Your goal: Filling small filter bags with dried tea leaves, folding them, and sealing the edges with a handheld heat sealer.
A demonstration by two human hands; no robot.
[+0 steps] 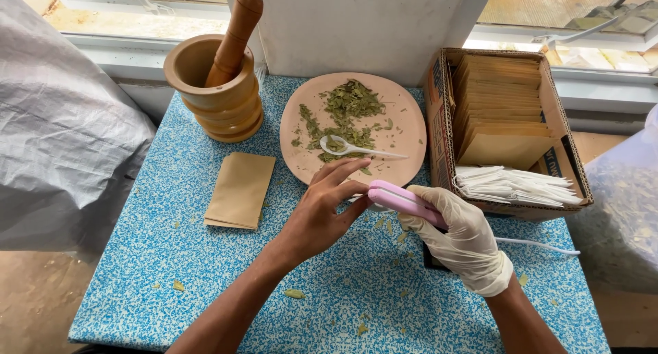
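The gloved right hand (460, 236) grips the pink sealer (404, 202) near the plate (404, 131). The bare left hand (322, 213), fingers extended and released, steadies its tip, apparently aligning something hidden beneath.

A small herb-packing workshop; mortar (218, 87), plate of dried leaves (348, 114), box of envelopes (504, 121) by a window.

Pink handheld sealer (401, 200), elongated, lying diagonally at plate's near edge, white cord trailing right.
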